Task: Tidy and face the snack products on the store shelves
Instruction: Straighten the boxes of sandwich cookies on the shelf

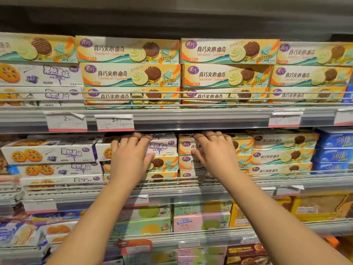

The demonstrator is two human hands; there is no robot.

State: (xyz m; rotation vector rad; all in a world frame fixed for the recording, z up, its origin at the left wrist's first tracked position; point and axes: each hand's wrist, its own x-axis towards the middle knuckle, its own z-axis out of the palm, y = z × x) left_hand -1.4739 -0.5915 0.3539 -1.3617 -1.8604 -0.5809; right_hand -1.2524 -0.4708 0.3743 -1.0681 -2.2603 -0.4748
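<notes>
On the middle shelf, my left hand (131,155) grips a white-and-purple cookie box (164,145) that lies on top of a stack of orange sandwich-cookie boxes (164,163); fingers curl over its top edge, thumb under its front. My right hand (212,150) clasps the top orange sandwich-cookie box (186,145) of the neighbouring stack, fingers over the top edge, thumb on the front. Both hands hide the middles of their boxes.
The upper shelf (172,119) carries faced rows of orange boxes (227,51) behind a wire rail, with price tags (114,122) on its lip just above my hands. White-purple boxes (49,153) stack at left, blue boxes (334,148) at right. Lower shelves hold mixed snack boxes.
</notes>
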